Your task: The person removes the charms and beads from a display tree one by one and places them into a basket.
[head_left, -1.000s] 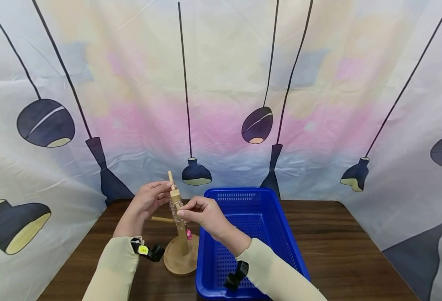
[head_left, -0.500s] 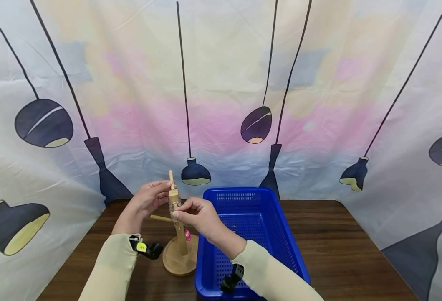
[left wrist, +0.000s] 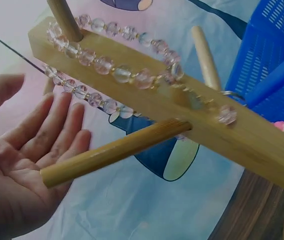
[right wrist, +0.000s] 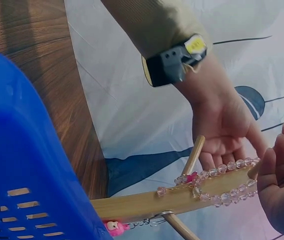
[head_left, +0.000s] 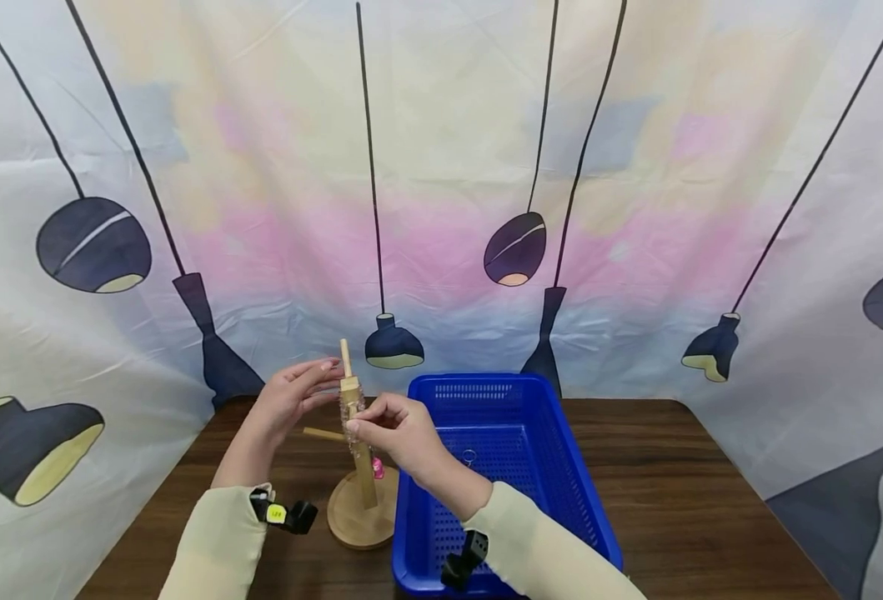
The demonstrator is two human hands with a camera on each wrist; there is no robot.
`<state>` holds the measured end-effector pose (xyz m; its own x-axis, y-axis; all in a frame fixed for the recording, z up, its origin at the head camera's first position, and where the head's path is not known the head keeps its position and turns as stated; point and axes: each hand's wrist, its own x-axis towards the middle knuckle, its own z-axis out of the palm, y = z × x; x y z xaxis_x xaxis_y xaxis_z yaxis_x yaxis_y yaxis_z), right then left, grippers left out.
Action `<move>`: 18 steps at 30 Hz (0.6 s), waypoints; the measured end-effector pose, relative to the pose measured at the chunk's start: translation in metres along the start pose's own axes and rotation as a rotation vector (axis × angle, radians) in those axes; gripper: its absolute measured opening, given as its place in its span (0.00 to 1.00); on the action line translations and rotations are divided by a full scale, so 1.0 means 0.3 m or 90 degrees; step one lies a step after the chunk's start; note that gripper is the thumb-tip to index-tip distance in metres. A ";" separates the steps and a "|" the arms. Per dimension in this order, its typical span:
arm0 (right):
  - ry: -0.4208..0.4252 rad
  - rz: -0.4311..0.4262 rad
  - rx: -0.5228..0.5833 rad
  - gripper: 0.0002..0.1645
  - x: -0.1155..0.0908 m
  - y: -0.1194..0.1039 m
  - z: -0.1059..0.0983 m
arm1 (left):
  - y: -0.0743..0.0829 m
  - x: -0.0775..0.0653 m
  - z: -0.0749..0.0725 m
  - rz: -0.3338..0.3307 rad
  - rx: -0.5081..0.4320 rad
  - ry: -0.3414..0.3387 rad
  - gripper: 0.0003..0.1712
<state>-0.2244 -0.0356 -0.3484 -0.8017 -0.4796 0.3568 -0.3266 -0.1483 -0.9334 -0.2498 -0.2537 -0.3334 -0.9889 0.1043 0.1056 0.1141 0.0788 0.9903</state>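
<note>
In the head view, with the post of the wooden stand (head_left: pixel 364 479) as dial centre, a black wrist camera (head_left: pixel 302 518) sits towards eight o'clock; its yellow label (head_left: pixel 276 514) bears dark marks too small to read. At ten o'clock the left hand (head_left: pixel 294 395) is held with fingers extended and loosely spread, near the post. A bare peg (head_left: pixel 323 434) juts towards nine o'clock. The stand's round base rests on the brown table (head_left: pixel 681 492). Pink and clear beads (left wrist: pixel 103 65) lie along the upper post, one loop around an upper peg. A pink charm (head_left: pixel 378 468) hangs at five o'clock. At three o'clock the right hand (head_left: pixel 399 433) has thumb and forefinger close together by the beads; I cannot tell whether they pinch anything. Towards four o'clock, the blue basket (head_left: pixel 579 487) contains a small ring (head_left: pixel 469 457).
</note>
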 end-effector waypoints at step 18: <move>-0.001 -0.004 0.013 0.11 -0.001 0.003 0.001 | -0.190 -0.162 0.103 0.121 -0.353 0.184 0.16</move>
<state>-0.2242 -0.0359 -0.3495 -0.7987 -0.4798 0.3630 -0.3219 -0.1690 -0.9316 -0.2052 -0.2326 -0.3978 -0.9511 -0.2102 0.2262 0.2992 -0.4467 0.8432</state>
